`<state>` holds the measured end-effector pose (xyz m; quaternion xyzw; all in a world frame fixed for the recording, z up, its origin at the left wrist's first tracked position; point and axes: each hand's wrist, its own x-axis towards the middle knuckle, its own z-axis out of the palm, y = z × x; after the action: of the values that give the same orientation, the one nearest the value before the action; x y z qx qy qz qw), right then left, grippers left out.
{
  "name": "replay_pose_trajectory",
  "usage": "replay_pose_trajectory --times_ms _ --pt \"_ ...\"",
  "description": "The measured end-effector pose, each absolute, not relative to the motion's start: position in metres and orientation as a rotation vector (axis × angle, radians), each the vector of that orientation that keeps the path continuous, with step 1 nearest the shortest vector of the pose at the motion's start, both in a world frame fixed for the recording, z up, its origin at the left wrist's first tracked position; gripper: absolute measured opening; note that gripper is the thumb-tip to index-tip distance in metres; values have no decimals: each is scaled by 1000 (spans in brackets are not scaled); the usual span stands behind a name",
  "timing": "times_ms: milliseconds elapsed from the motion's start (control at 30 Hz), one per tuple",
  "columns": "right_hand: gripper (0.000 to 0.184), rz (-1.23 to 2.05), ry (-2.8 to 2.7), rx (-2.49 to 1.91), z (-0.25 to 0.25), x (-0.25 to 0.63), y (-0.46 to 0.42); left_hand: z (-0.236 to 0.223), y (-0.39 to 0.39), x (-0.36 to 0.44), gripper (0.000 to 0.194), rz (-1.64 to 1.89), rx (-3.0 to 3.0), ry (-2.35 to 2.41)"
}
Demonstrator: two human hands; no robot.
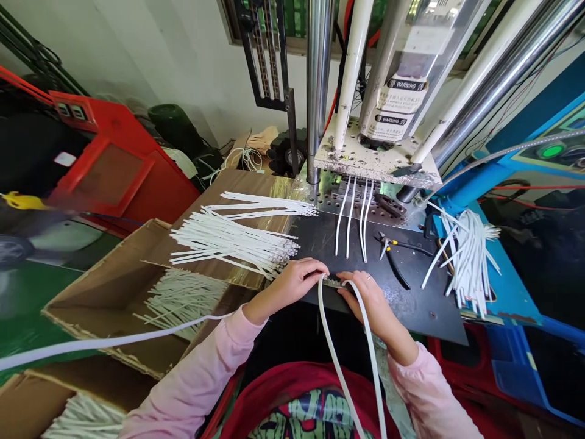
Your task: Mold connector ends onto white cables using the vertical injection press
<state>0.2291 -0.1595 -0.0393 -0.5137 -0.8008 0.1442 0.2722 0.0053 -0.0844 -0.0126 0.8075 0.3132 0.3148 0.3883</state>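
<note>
My left hand [298, 283] and my right hand [365, 299] meet over a small metal fixture [334, 281] on a black plate [425, 305]. Both hands pinch a white flexible cable [340, 372], and its two long runs hang down toward my lap. The cable's ends are hidden under my fingers. Another length of white cable [105, 342] trails left across the cardboard box. Several short white cables [351, 222] lie on the plate beyond my hands, their upper ends reaching the perforated steel base of a press.
Pliers [395, 253] lie right of my hands. Bundles of white cables fill a cardboard box [91, 311] and cover its flap. Another bundle [470, 259] rests on a blue table. Steel press columns [317, 79] rise ahead, and a red machine [119, 161] stands left.
</note>
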Motion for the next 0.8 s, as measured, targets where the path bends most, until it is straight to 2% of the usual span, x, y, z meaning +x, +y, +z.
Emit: replay_pose_trajectory --times_ms 400,567,633,800 --pt "25 418 -2116 -1400 -35 226 -162 -15 -86 8 18 709 2316 771" --pt "34 742 -2037 -1326 -18 246 -154 -23 -96 14 23 784 2370 817" --pt "33 815 -2005 -1296 -4 256 -137 -25 -101 15 23 798 2378 846" --pt "21 541 -2106 -1396 18 245 -54 -5 -98 4 15 645 2347 837"
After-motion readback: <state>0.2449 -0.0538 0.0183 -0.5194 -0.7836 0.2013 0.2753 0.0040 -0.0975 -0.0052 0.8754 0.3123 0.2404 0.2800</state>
